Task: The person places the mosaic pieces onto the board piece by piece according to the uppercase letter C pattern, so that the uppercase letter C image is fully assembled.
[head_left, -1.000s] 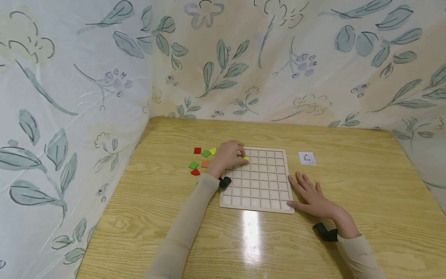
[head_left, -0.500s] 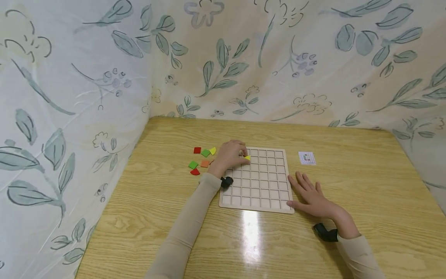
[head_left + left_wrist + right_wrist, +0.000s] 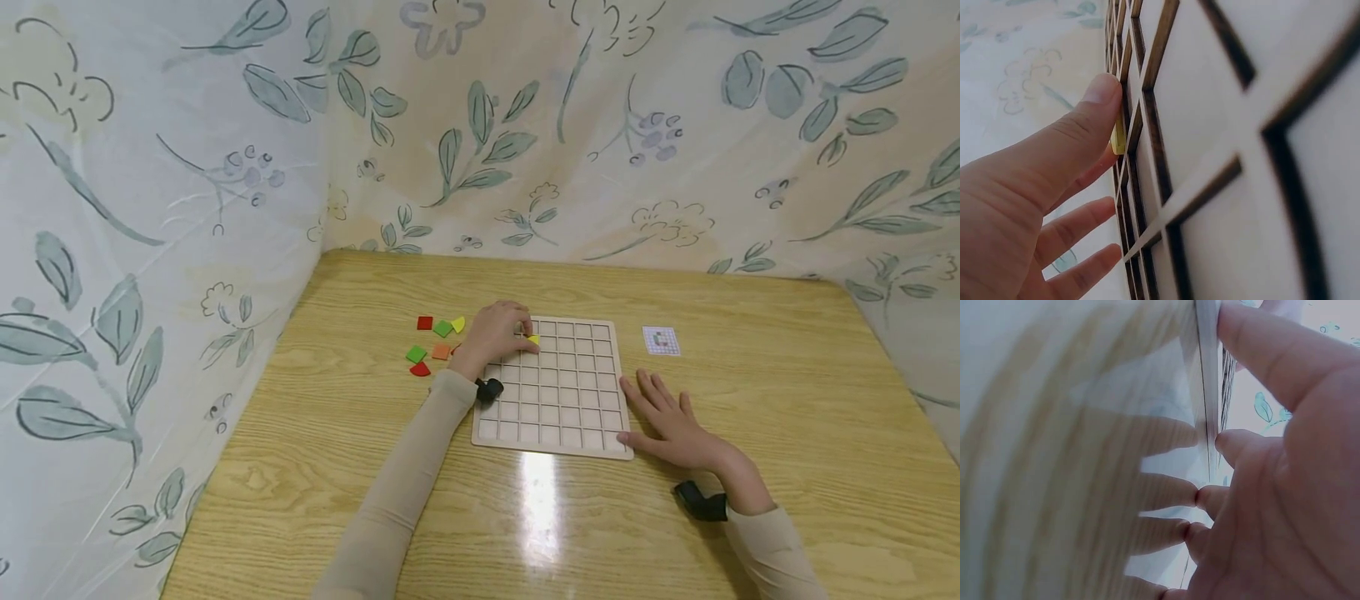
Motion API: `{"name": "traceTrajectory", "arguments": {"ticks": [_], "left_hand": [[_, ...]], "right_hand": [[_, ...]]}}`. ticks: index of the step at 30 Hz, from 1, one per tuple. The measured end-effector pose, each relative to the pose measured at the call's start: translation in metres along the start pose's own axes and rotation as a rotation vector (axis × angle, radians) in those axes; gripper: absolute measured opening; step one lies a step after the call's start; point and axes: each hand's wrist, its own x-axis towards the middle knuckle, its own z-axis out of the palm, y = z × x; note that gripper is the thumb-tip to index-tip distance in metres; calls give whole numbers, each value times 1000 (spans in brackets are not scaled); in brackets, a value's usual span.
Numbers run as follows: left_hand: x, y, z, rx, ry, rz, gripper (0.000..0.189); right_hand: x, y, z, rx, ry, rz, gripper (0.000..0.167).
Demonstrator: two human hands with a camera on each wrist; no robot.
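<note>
My left hand [image 3: 495, 337] is over the upper left of a pale wooden grid board [image 3: 558, 400]. Thumb and index finger pinch a small yellow tile [image 3: 533, 340] at one of the board's cells; most of the tile is hidden by the fingers. In the left wrist view, the yellow tile [image 3: 1119, 137] shows as a thin edge by the thumb, against the grid. My right hand [image 3: 675, 429] lies spread at the board's right side, its thumb on the lower right corner and its index fingertip at the right edge.
Left of the board lie a red square tile [image 3: 425, 322], green tiles [image 3: 416, 354], a yellow quarter-round tile [image 3: 458, 325], an orange tile [image 3: 441, 352] and a red quarter-round tile [image 3: 420, 369]. A small printed pattern card [image 3: 661, 341] rests to the right. Floral cloth [image 3: 480, 150] hangs behind the table.
My left hand has shifted very slightly to the right with the yellow tile, then stayed nearly still. The right hand has kept its place on the board's edge.
</note>
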Motion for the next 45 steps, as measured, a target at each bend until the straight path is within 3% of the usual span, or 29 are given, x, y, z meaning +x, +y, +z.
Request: {"name": "traceTrajectory", "arguments": {"ticks": [17,23,32,38,45], "left_hand": [[-16,-8,-8,-108,-24,-4,23],[-22,-13,-15,-140,-31,-50,20],[-33,-27,-25,-137,0,0,20],[-45,-34,-34,-110,20,-11,20],[-59,-53,-41,-159,75,-40,25]], "right_hand": [[0,0,-1,0,5,-5,80],[0,-1,-2,-1,5,-5,80],[0,-2,-2,-3,4,-1,80],[0,-1,-2,2,4,-3,80],[0,-1,-3,2,3,0,80]]}}
